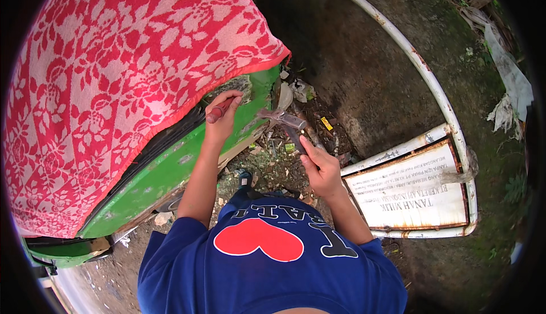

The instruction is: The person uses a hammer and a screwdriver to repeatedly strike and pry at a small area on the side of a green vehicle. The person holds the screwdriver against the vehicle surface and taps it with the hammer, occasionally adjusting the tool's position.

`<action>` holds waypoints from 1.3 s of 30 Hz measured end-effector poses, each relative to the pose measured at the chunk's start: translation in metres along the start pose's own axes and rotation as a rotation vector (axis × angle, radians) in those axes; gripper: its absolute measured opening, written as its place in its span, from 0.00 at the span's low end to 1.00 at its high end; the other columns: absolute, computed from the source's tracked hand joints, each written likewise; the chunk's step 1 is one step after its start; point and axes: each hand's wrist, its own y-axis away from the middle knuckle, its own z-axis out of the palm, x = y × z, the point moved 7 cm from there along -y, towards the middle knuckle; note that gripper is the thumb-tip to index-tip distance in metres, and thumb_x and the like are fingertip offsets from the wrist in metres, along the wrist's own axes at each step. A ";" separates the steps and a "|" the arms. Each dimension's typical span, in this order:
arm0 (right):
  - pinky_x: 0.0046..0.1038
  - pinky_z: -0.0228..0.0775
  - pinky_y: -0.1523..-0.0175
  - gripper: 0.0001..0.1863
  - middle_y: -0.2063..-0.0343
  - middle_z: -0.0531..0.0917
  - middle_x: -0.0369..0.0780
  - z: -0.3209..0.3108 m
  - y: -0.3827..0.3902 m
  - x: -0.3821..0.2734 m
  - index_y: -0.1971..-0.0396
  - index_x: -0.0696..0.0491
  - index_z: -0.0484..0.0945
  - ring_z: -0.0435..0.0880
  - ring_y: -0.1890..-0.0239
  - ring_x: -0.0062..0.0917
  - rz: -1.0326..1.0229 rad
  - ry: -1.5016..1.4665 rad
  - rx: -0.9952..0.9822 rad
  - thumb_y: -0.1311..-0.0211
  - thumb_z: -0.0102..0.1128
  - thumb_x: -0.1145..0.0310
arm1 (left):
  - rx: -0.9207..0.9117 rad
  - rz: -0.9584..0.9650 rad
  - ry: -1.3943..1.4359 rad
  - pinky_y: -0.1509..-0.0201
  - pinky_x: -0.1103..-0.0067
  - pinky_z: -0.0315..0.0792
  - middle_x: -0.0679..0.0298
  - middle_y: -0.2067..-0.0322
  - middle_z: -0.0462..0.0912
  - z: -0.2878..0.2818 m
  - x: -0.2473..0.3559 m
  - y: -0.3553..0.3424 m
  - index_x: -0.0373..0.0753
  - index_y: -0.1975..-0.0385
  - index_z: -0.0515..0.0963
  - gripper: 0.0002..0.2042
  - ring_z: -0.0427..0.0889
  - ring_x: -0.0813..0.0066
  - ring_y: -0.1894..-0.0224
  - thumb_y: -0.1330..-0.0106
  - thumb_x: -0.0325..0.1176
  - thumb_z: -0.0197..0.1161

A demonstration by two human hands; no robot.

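Observation:
My left hand [223,122] is closed around a tool with a reddish-brown handle [219,110], perhaps a chisel or screwdriver. Its working end cannot be made out against the green car body [256,106]. In my right hand [323,169] is a hammer [289,119], gripped by its dark handle. The hammer's metal head is raised to the right of the left hand, apart from it. Scraped grey patches mark the green panel beside the left hand. A red and pink flowered towel [142,58] covers much of the body on the left.
A rusty white metal frame [409,49] curves along the right, with a white sign panel [406,189] near my right elbow. Litter, including a small yellow wrapper [326,123], lies on the ground between car and frame. Torn pale sheeting [512,81] lies far right.

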 end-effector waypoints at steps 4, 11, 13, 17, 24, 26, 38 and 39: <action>0.25 0.70 0.67 0.24 0.68 0.84 0.45 -0.001 0.003 0.007 0.38 0.52 0.76 0.78 0.75 0.28 0.059 -0.016 -0.010 0.35 0.60 0.77 | -0.023 0.005 0.025 0.50 0.79 0.76 0.62 0.57 0.84 -0.003 -0.008 -0.006 0.32 0.56 0.79 0.07 0.83 0.76 0.56 0.29 0.28 0.62; 0.19 0.65 0.73 0.24 0.74 0.78 0.36 0.001 0.005 0.017 0.38 0.57 0.74 0.71 0.80 0.15 0.098 -0.065 0.002 0.34 0.58 0.79 | -0.025 -0.048 0.174 0.50 0.76 0.78 0.59 0.56 0.83 -0.003 -0.010 -0.014 0.31 0.56 0.78 0.08 0.83 0.73 0.56 0.28 0.29 0.61; 0.19 0.65 0.73 0.24 0.73 0.79 0.36 0.001 0.005 0.020 0.38 0.57 0.74 0.72 0.80 0.14 0.118 -0.073 0.000 0.34 0.57 0.79 | -0.028 -0.047 0.146 0.49 0.76 0.78 0.59 0.56 0.83 -0.004 -0.011 -0.015 0.31 0.56 0.78 0.08 0.83 0.73 0.56 0.28 0.29 0.61; 0.19 0.66 0.74 0.24 0.71 0.81 0.36 0.002 0.005 0.027 0.38 0.57 0.74 0.73 0.80 0.14 0.158 -0.093 0.008 0.34 0.57 0.79 | -0.023 -0.029 0.180 0.55 0.83 0.74 0.68 0.62 0.83 -0.001 -0.008 -0.017 0.34 0.57 0.79 0.06 0.79 0.82 0.61 0.29 0.29 0.62; 0.25 0.74 0.59 0.23 0.57 0.85 0.49 0.000 0.003 0.028 0.39 0.54 0.75 0.83 0.69 0.29 0.211 -0.086 -0.008 0.34 0.59 0.77 | -0.039 -0.040 0.022 0.59 0.81 0.72 0.67 0.67 0.83 0.006 0.005 -0.021 0.34 0.59 0.81 0.06 0.77 0.82 0.65 0.30 0.29 0.64; 0.25 0.74 0.60 0.23 0.60 0.86 0.48 0.002 -0.003 0.021 0.39 0.55 0.76 0.83 0.70 0.30 0.179 -0.067 -0.015 0.35 0.59 0.77 | -0.063 -0.024 -0.058 0.59 0.79 0.72 0.65 0.68 0.83 0.009 0.014 -0.026 0.34 0.59 0.80 0.07 0.77 0.79 0.66 0.31 0.30 0.64; 0.29 0.69 0.76 0.33 0.77 0.78 0.40 0.012 -0.080 -0.056 0.36 0.49 0.74 0.75 0.82 0.29 -0.258 0.350 -0.088 0.45 0.63 0.81 | -0.192 0.102 -0.204 0.61 0.80 0.72 0.69 0.70 0.81 0.018 0.014 -0.036 0.33 0.59 0.80 0.05 0.75 0.83 0.67 0.30 0.27 0.63; 0.29 0.69 0.74 0.31 0.78 0.77 0.39 0.006 -0.084 -0.051 0.36 0.49 0.74 0.73 0.82 0.29 -0.204 0.345 -0.081 0.42 0.62 0.81 | -0.166 0.087 -0.204 0.61 0.80 0.72 0.69 0.70 0.82 0.020 0.015 -0.035 0.33 0.59 0.80 0.05 0.75 0.83 0.67 0.30 0.27 0.63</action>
